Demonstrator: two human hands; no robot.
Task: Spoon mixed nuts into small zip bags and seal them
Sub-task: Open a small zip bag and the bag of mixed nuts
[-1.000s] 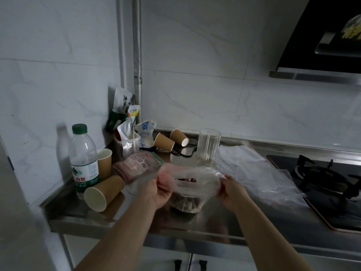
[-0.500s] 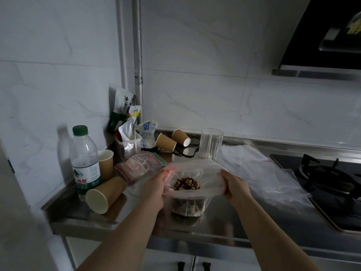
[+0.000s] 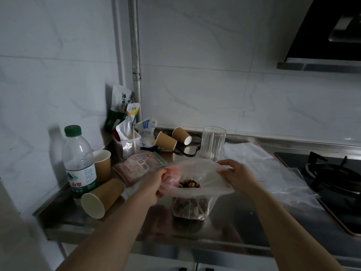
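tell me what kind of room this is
Most likely a home kitchen: a gas hob set in a steel counter, a range hood above it, and tiled walls.

- L hand (image 3: 155, 185) pinches the left rim of a clear plastic bag (image 3: 197, 173); R hand (image 3: 237, 176) grips the right rim; mouth pulled open
- mixed nuts (image 3: 189, 183) show thru the opening; bag bottom rests on the steel tabletop (image 3: 244, 218)
- water bottle (image 3: 79, 159) w/ green cap at left; tipped paper cup (image 3: 101, 198) beside it
- clear glass (image 3: 213, 142) behind the bag; gas stove (image 3: 336, 177) at right
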